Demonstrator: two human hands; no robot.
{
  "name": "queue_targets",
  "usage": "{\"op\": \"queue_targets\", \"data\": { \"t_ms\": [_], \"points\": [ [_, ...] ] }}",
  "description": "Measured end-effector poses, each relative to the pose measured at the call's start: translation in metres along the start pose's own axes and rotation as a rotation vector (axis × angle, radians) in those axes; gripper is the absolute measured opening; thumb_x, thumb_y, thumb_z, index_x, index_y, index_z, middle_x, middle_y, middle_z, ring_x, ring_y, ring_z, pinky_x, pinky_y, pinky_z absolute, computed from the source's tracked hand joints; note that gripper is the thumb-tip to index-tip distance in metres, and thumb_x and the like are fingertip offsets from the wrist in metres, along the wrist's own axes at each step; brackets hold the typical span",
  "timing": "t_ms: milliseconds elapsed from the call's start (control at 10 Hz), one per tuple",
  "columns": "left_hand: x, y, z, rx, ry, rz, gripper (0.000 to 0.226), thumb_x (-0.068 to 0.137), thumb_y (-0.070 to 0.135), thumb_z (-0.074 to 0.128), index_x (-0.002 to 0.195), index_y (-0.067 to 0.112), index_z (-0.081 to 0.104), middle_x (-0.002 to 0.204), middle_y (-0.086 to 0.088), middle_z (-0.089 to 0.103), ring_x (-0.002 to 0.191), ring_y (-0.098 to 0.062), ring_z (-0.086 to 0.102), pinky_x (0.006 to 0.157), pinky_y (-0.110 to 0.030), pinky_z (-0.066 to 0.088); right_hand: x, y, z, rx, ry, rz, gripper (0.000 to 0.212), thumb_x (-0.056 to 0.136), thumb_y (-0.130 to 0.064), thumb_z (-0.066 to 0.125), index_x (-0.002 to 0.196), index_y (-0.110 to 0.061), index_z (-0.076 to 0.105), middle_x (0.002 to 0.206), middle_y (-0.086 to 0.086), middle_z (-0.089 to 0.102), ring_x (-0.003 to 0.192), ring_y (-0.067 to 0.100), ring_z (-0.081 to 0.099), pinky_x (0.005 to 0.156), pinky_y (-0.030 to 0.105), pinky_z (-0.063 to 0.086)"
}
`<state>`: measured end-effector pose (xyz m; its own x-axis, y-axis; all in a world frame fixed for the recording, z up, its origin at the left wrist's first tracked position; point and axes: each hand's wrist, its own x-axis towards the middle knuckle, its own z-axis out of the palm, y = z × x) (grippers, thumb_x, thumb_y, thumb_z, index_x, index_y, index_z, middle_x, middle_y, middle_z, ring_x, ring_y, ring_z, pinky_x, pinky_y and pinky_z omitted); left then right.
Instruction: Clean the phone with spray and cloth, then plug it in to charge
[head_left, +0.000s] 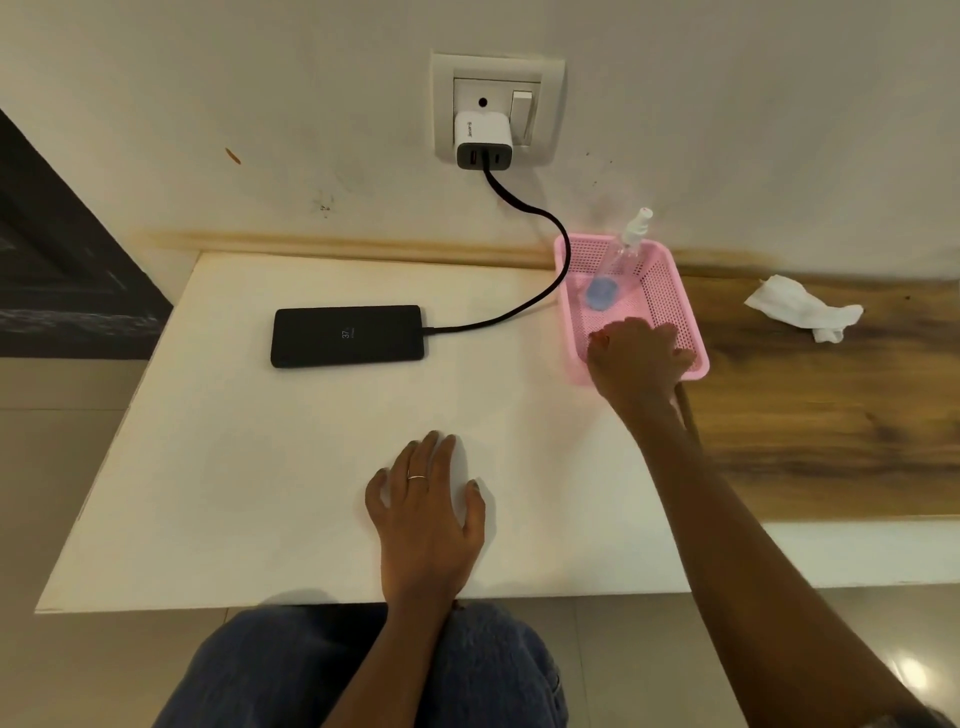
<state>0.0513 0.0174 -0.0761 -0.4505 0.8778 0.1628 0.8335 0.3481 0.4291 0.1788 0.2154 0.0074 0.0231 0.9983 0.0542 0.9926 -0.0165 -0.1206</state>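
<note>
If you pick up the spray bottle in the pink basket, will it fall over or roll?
The spray bottle already leans against the basket wall, so it probably tips easily. Its body looks round, so it may roll if laid flat. It appears to be clear, thin plastic, so likely light and not very fragile.

Phone left of basket, spray bottle inside, cloth right.
</note>
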Motion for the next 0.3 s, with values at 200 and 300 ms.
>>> {"op": "queue_targets", "data": {
  "t_ms": [200, 300],
  "points": [
    [-0.001, -0.002, -0.003, -0.01, 0.006, 0.03, 0.052, 0.091, 0.041, 0.035, 0.133, 0.016, 0.054, 0.14, -0.008, 0.053, 0.131, -0.028, 0.047, 0.108, -0.05, 0.032, -0.089, -0.039, 0.026, 0.465, 0.348, -0.404, 0.026, 0.081, -0.009, 0.05, 0.101, -0.009, 0.067, 0.11, 0.013, 0.066, 0.108, 0.034, 0.056, 0.09, 0.044, 0.043],
    [-0.001, 0.001, -0.003, -0.027, 0.011, 0.04, 0.059, 0.091, 0.041, 0.029, 0.14, 0.012, 0.046, 0.148, -0.012, 0.042, 0.138, -0.031, 0.038, 0.111, -0.052, 0.028, -0.128, -0.047, 0.064, 0.515, 0.094, -0.521, 0.034, 0.088, -0.011, 0.058, 0.122, -0.007, 0.059, 0.135, 0.016, 0.052, 0.129, 0.033, 0.044, 0.109, 0.045, 0.029]
  ]
}}
